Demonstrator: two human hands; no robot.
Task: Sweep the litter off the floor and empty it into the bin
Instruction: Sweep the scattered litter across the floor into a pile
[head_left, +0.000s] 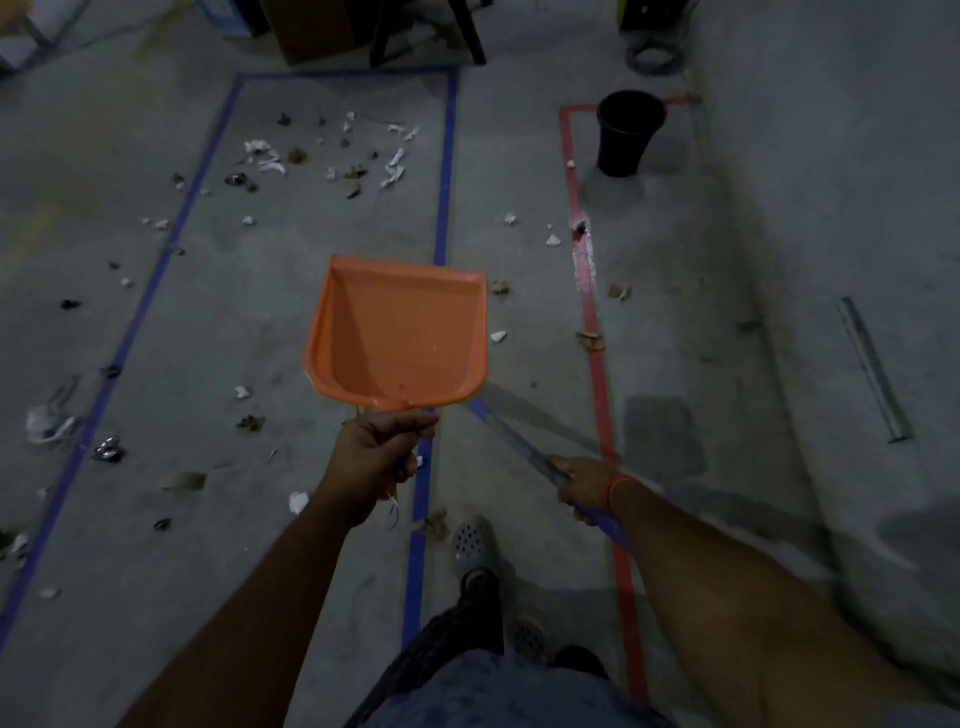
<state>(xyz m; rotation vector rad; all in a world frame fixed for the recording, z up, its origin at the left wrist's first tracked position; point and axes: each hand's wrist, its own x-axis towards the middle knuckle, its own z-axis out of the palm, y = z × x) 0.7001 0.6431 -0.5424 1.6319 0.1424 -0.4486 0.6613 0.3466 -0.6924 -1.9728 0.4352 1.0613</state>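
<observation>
A person looks down at a dim grey concrete floor (519, 171), both bare arms reaching forward from the bottom of the frame.

The left hand (376, 457), just left of centre, has its fingers (400, 426) curled tightly round the short handle of an orange dustpan (400, 338). The pan rises from the fist toward the middle of the frame, held off the floor with its open tray facing the camera; the tray looks bare apart from a few specks.

The right hand (584, 488), at lower right of centre, wraps its fingers round a long, thin stick (519, 441), probably a broom handle, with a purple grip showing below the hand. The stick slants up and left and disappears behind the dustpan's lower right corner, so its head is hidden. An orange band (618, 491) circles that wrist.

Litter (322, 156) lies well beyond both hands: white paper scraps, brown bits and dark crumpled pieces are scattered thickest in the upper left, inside a rectangle of blue tape (447, 171). More scraps trail down the left side, and a few lie between the blue tape and a line of red tape (597, 374) to the right.

A black bin (628, 132) stands upright in the upper right, inside the red-taped area, far from both hands.

A grey perforated shoe (472, 543) shows at bottom centre.
</observation>
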